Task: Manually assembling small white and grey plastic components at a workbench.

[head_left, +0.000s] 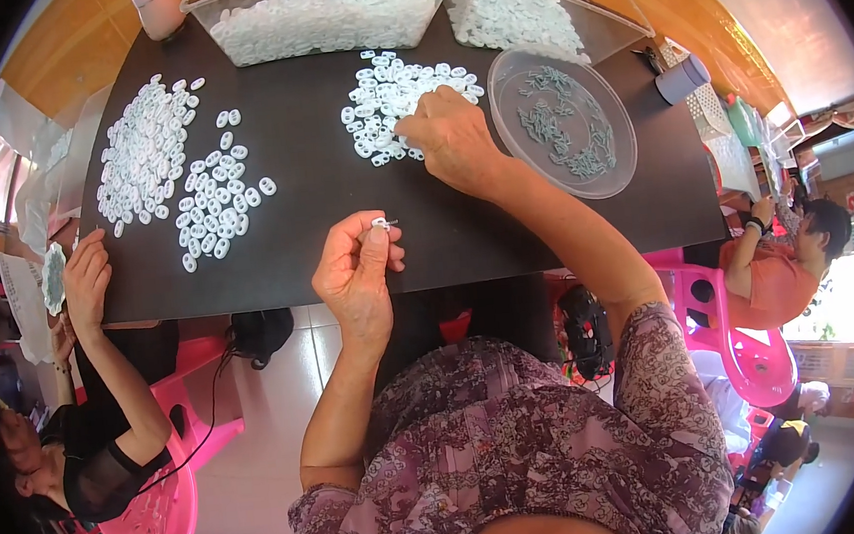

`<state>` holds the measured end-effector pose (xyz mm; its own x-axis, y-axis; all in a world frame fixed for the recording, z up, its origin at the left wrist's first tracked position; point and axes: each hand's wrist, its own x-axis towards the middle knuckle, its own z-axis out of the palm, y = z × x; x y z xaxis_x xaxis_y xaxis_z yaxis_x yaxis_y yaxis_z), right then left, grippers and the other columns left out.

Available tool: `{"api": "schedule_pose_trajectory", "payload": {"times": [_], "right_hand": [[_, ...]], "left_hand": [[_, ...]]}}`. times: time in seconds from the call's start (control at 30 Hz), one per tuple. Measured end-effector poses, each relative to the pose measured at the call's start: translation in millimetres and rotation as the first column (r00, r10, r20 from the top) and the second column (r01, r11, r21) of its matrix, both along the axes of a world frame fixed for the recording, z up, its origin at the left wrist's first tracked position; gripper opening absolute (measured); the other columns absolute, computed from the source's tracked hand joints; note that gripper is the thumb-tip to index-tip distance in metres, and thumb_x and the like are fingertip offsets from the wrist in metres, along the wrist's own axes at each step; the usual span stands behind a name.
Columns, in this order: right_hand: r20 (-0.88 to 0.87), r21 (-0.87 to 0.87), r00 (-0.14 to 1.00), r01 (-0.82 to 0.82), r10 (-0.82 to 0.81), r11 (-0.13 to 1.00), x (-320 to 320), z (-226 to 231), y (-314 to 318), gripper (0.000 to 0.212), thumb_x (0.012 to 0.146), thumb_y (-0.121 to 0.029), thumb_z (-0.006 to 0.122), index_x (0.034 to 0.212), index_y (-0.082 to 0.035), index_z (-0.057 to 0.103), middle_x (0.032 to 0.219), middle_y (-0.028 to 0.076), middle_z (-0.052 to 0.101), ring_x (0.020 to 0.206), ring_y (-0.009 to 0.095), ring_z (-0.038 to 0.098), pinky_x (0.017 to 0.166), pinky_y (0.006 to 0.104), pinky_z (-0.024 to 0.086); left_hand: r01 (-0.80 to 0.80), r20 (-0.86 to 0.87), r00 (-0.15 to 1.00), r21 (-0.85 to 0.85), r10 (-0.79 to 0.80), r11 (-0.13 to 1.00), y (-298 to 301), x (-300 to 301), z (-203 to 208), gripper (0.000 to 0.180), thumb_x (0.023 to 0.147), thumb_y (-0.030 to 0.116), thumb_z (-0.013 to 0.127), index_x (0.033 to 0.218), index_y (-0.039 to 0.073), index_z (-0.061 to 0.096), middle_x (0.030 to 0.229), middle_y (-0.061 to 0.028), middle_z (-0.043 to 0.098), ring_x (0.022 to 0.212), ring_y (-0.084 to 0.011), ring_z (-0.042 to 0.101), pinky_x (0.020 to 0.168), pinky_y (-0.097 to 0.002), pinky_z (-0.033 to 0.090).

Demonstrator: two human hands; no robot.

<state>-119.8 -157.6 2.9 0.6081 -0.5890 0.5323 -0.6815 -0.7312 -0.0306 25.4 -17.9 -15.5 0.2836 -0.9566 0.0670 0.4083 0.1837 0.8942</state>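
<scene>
My left hand (355, 273) is raised over the table's near edge. Its thumb and fingers pinch a small white oval piece with holes (379, 224), and a thin metallic bit, perhaps a screw, sticks out beside it. Farther off, my right hand (452, 139) reaches to a loose pile of white two-holed oval pieces (383, 95). Its fingertips are drawn together at the pile's right side, and what lies between them is hidden. Right of that hand, a round clear tray (625, 156) contains many small grey-green screw-like parts (555, 106).
More white pieces lie in a large heap (142, 154) and a smaller group (216, 203) at left. Two clear bins (330, 49) (620, 41) of white pieces line the back. A grey-lidded cup (681, 79) stands far right. A co-worker's hand (87, 279) rests at the left edge.
</scene>
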Motion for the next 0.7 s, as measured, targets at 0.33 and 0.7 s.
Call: {"api": "schedule_pose_trajectory", "payload": {"times": [0.33,0.7], "right_hand": [[0.104,0.041,0.994,0.016,-0.02,0.999,-16,5,16,0.016,0.07,0.0,0.061,0.08,-0.011,0.065,0.069,0.006,0.053,0.07,0.025,0.052,0.06,0.0354,0.042],[-0.122,0.032,0.984,-0.13,0.133,0.991,-3,22,3,0.014,0.067,0.0,0.061,0.081,-0.005,0.06,0.074,0.009,0.052,0.076,0.028,0.05,0.064,0.0392,0.041]], "left_hand": [[-0.01,0.019,1.0,-0.005,0.01,1.0,1,0,1,0.013,0.089,0.006,0.056,0.098,-0.004,0.058,0.079,-0.0096,0.062,0.06,-0.0103,0.055,0.054,-0.0225,0.047],[-0.004,-0.021,1.0,-0.013,0.004,1.0,0,0,-2,0.014,0.089,0.007,0.057,0.098,-0.003,0.058,0.079,-0.009,0.063,0.061,-0.01,0.055,0.054,-0.022,0.047]]}}
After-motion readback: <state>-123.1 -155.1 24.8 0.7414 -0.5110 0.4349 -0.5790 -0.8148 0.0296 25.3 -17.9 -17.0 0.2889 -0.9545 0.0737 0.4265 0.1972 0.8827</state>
